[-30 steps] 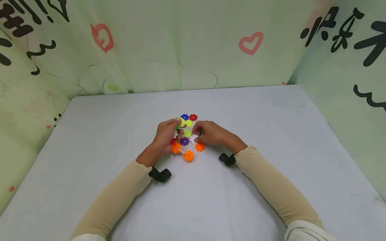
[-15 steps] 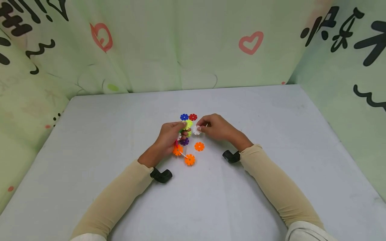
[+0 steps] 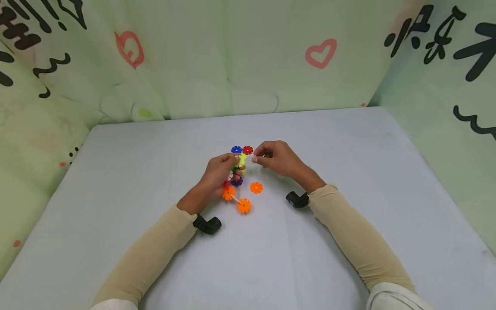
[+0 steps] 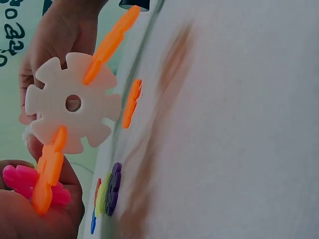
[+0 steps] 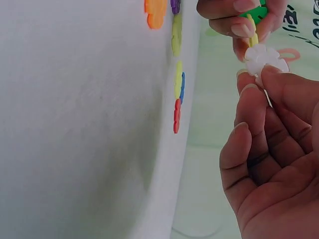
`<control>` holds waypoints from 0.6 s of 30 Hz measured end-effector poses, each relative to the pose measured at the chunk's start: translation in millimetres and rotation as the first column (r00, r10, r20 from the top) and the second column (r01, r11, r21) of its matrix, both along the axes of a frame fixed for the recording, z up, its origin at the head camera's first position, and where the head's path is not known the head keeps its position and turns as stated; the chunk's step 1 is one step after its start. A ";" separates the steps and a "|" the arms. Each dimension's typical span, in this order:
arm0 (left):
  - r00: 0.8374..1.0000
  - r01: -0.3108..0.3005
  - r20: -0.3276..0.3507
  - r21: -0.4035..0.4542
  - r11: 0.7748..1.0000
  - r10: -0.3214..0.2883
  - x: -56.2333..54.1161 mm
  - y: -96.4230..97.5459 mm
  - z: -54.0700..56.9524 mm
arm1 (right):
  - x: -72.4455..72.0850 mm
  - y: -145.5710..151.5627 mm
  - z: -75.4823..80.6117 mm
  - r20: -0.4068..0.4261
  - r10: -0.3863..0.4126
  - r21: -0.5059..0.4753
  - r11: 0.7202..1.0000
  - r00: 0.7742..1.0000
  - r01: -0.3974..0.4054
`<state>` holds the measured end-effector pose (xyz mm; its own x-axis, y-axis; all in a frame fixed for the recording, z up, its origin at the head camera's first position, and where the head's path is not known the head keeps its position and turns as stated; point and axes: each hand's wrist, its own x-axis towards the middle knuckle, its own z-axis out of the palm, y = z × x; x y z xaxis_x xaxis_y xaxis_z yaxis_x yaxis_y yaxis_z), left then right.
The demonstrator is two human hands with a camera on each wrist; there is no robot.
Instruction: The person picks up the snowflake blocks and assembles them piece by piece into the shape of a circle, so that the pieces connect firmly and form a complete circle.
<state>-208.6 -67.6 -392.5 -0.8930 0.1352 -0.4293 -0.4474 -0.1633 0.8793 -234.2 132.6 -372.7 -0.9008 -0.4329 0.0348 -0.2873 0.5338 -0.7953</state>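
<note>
My left hand (image 3: 220, 172) grips a chain of slotted snowflake discs. From it hang a pink disc (image 4: 20, 179), an orange disc (image 4: 48, 174), a large-looking white disc (image 4: 75, 119) and another orange disc (image 3: 244, 206). At the chain's other end, a green disc (image 5: 258, 12) shows between the left fingers, with a yellow disc (image 5: 252, 32) sticking out. My right hand (image 3: 280, 159) pinches a separate white disc (image 5: 264, 59) between thumb and fingertips. In the right wrist view its edge lies right at the yellow disc's end.
Loose discs lie on the white table (image 3: 329, 241) around the hands: a blue one (image 3: 236, 149), a red one (image 3: 247, 150), a purple one (image 3: 237, 182), an orange one (image 3: 256, 187) and yellow ones partly hidden behind the left hand. A printed curtain (image 3: 248, 64) stands behind.
My right hand has picked the white disc off the table and carried it up and away. My left hand has shifted slightly right with the chain, whose lower orange disc has swung a little lower.
</note>
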 end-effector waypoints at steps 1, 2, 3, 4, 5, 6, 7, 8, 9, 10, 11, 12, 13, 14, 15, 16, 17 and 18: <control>1.000 0.001 0.002 0.004 1.000 -0.001 -0.1 -0.6 0.1 | 0.0 -0.5 -0.4 -0.009 -0.005 0.002 1.000 1.000 0.005; 1.000 0.004 0.004 0.006 1.000 -0.004 0.0 -1.0 0.3 | 0.0 -0.9 -1.1 -0.016 -0.008 0.004 1.000 1.000 0.008; 1.000 0.008 0.004 0.010 1.000 -0.008 0.0 -1.5 0.5 | 0.0 -1.4 -1.7 -0.023 -0.010 0.003 1.000 1.000 0.011; 1.000 0.015 0.003 0.015 1.000 -0.015 -0.2 -1.4 0.6 | 0.2 -1.4 -2.3 -0.033 -0.011 0.003 1.000 0.999 0.011; 1.000 0.020 0.002 0.021 1.000 -0.021 -0.4 -1.2 0.9 | 0.4 -1.4 -3.1 -0.040 -0.011 -0.002 1.000 0.999 0.011; 1.000 0.028 0.003 0.024 0.999 -0.028 -0.6 -1.1 1.1 | 0.6 -1.5 -3.7 -0.048 -0.010 -0.006 1.000 0.999 0.010; 0.999 0.034 0.007 0.031 0.999 -0.035 -0.9 -1.0 1.3 | 0.8 -1.8 -4.4 -0.056 -0.009 -0.011 1.000 0.998 0.008; 0.999 0.040 0.011 0.032 0.999 -0.040 -1.0 -1.1 1.5 | 0.8 -1.8 -5.4 -0.061 -0.006 -0.018 1.000 0.998 0.005; 0.999 0.045 0.016 0.031 0.999 -0.046 -1.0 -1.3 1.8 | 1.2 -2.2 -5.6 -0.066 -0.004 -0.024 1.000 0.998 0.003; 0.999 0.049 0.021 0.032 0.998 -0.050 -1.4 -1.6 1.7 | 1.5 -2.5 -5.9 -0.071 -0.002 -0.031 1.000 0.997 0.000; 0.998 0.054 0.027 0.028 0.998 -0.055 -1.3 -1.9 2.2 | 1.8 -2.8 -6.0 -0.075 0.001 -0.037 0.999 0.997 -0.004; 0.998 0.061 0.031 0.025 0.998 -0.061 -1.3 -2.3 2.6 | 2.0 -3.1 -6.0 -0.078 0.003 -0.044 0.999 0.997 -0.007; 0.997 0.066 0.034 0.023 0.998 -0.067 -1.4 -2.6 3.0 | 2.3 -3.5 -5.8 -0.082 0.005 -0.051 0.999 0.997 -0.009; 0.997 0.071 0.037 0.021 0.997 -0.072 -1.4 -2.9 3.4 | 2.6 -3.9 -5.6 -0.083 0.006 -0.056 0.998 0.996 -0.011; 0.996 0.076 0.038 0.022 0.997 -0.076 -1.6 -3.2 3.8 | 3.1 -4.6 -5.3 -0.087 0.005 -0.059 0.998 0.996 -0.010; 0.996 0.079 0.039 0.025 0.997 -0.079 -1.7 -3.4 3.9 | 3.1 -5.0 -5.4 -0.092 0.007 -0.063 0.998 0.996 -0.013; 0.996 0.082 0.041 0.028 0.996 -0.083 -1.7 -3.4 4.6 | 3.3 -5.7 -5.6 -0.097 0.008 -0.065 0.998 0.995 -0.014; 0.995 0.084 0.042 0.031 0.996 -0.085 -2.1 -3.3 4.6 | 3.6 -6.5 -6.0 -0.104 0.006 -0.065 0.998 0.995 -0.013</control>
